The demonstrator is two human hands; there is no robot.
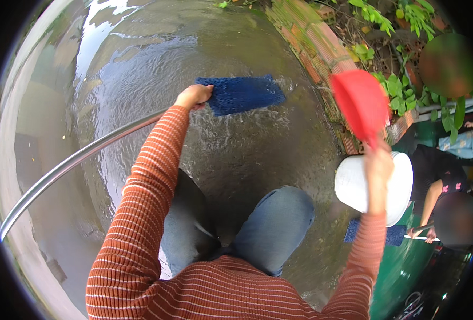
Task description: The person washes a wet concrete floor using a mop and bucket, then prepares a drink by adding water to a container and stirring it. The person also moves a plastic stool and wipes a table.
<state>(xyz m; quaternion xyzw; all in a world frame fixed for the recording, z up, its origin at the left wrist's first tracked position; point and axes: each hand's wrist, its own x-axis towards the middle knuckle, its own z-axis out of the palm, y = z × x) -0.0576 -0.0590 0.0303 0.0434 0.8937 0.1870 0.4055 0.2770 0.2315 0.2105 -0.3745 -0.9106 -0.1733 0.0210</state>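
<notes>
Left hand: the left hand (192,96) is stretched out ahead, fingers (203,94) closed round the near edge of a blue mop head (241,94); the grip looks firm, knuckles up; the striped orange sleeve (145,197) runs back toward the body

Blue mop head: a shaggy, dark blue pad lying flat on the wet concrete floor (236,154), well out in front of the person's knees; water ripples and foams round its lower edge

Metal pole: a silver pole (71,162) sweeps from the lower left up toward the left hand; its far end is hidden by the wrist, so I cannot tell whether it joins the mop head

Right hand: the right hand (378,165) is raised at the right, fingers wrapped shut on the handle of a red scoop (360,101); the scoop is tilted, its bowl up above the hand

White bucket: a white bucket (354,186) sits just behind the right wrist, partly covered by it

Legs: blue jeans (273,224), knees apart, above the wet floor

Edge: a brick border (322,48) with green plants (402,90) beyond

Other person: someone in a dark top (439,170) crouches at the far right, a hand (415,232) on a thin stick near a second blue pad (394,234)
</notes>
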